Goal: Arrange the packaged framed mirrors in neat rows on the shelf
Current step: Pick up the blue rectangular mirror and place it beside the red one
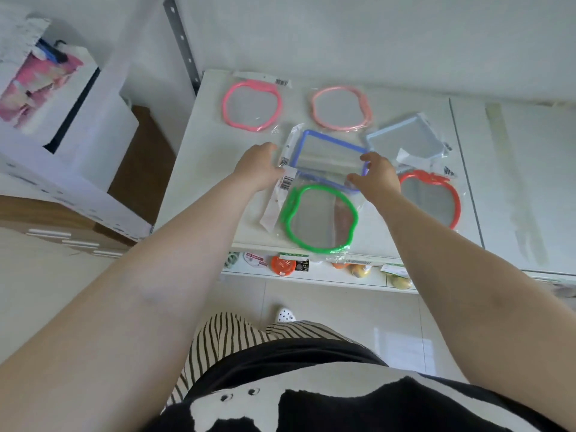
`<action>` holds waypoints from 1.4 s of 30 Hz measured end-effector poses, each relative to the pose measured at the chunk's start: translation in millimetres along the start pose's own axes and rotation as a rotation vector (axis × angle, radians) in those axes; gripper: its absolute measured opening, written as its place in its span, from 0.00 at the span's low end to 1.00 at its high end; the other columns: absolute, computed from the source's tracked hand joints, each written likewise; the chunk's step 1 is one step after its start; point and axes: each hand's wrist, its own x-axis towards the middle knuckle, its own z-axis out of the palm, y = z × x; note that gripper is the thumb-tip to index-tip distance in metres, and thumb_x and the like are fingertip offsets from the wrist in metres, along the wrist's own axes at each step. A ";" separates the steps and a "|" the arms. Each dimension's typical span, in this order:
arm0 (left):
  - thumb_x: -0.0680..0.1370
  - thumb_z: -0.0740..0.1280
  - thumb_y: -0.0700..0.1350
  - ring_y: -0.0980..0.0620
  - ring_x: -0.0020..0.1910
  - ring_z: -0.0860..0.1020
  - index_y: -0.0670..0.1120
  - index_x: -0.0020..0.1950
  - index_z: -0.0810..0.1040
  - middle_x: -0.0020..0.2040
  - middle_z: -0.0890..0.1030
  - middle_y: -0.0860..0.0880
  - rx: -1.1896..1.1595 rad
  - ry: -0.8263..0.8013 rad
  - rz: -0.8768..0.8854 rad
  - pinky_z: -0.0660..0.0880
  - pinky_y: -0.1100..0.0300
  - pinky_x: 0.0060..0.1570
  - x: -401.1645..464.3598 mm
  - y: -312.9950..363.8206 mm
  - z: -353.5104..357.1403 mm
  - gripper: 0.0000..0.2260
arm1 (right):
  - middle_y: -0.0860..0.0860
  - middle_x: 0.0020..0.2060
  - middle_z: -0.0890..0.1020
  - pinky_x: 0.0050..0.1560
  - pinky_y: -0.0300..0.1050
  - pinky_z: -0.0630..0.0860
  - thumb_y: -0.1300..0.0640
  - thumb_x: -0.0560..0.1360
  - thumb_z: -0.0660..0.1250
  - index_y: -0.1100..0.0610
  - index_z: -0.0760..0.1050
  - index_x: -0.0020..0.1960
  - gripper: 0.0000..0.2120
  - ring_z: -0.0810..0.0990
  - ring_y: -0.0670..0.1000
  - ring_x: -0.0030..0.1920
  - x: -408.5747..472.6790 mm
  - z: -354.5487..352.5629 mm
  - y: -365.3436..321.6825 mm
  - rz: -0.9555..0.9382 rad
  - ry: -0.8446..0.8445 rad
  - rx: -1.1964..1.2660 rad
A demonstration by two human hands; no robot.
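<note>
Several packaged framed mirrors lie on the white shelf top (212, 145). A blue rectangular mirror (327, 151) sits tilted at the middle, held on both sides: my left hand (258, 169) grips its left packaging edge, my right hand (375, 176) grips its right frame corner. A green apple-shaped mirror (318, 218) lies at the front edge, just under the blue one. A bright pink mirror (252, 102) and a pale pink mirror (341, 107) lie in the back row. A light blue rectangular mirror (408, 138) sits at the right, a red apple-shaped mirror (431, 201) in front of it.
A lower shelf (311, 272) under the front edge holds small packaged goods. White boxes (78, 129) stand at the left beside a metal shelf post (184, 45). A second white shelf panel (514, 182) extends to the right. Tiled floor lies below.
</note>
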 end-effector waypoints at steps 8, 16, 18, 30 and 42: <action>0.76 0.65 0.54 0.43 0.66 0.71 0.41 0.73 0.62 0.70 0.69 0.43 -0.209 -0.162 -0.162 0.69 0.54 0.59 46.8 20.8 29.5 0.29 | 0.56 0.62 0.77 0.57 0.47 0.73 0.54 0.74 0.70 0.58 0.60 0.74 0.33 0.76 0.57 0.61 14.0 12.6 13.8 0.235 -0.009 0.222; 0.75 0.69 0.46 0.40 0.56 0.78 0.36 0.63 0.71 0.60 0.77 0.39 -0.324 -0.071 -0.244 0.73 0.53 0.50 68.3 20.8 30.5 0.21 | 0.55 0.61 0.77 0.44 0.48 0.75 0.56 0.72 0.73 0.57 0.63 0.73 0.34 0.76 0.55 0.46 18.9 18.2 4.5 0.345 -0.046 0.417; 0.75 0.69 0.43 0.43 0.51 0.77 0.38 0.63 0.72 0.55 0.77 0.42 -0.417 -0.030 -0.264 0.72 0.56 0.45 68.2 20.1 26.5 0.19 | 0.53 0.59 0.77 0.42 0.48 0.75 0.56 0.71 0.73 0.55 0.65 0.72 0.33 0.76 0.56 0.46 19.5 17.2 -0.4 0.371 -0.048 0.512; 0.75 0.66 0.31 0.51 0.38 0.78 0.40 0.65 0.73 0.46 0.75 0.47 -0.962 0.040 -0.183 0.81 0.64 0.32 45.9 6.8 -30.1 0.19 | 0.51 0.52 0.74 0.49 0.46 0.76 0.54 0.69 0.75 0.52 0.66 0.70 0.33 0.77 0.51 0.48 26.7 -10.8 -39.8 0.168 0.053 0.718; 0.78 0.68 0.44 0.52 0.38 0.78 0.45 0.47 0.75 0.40 0.77 0.49 -1.147 -0.080 -0.233 0.80 0.66 0.34 -26.0 8.6 -34.0 0.04 | 0.51 0.33 0.75 0.32 0.34 0.78 0.63 0.74 0.70 0.57 0.75 0.38 0.08 0.74 0.47 0.33 -29.4 -0.2 -70.0 0.138 -0.103 1.045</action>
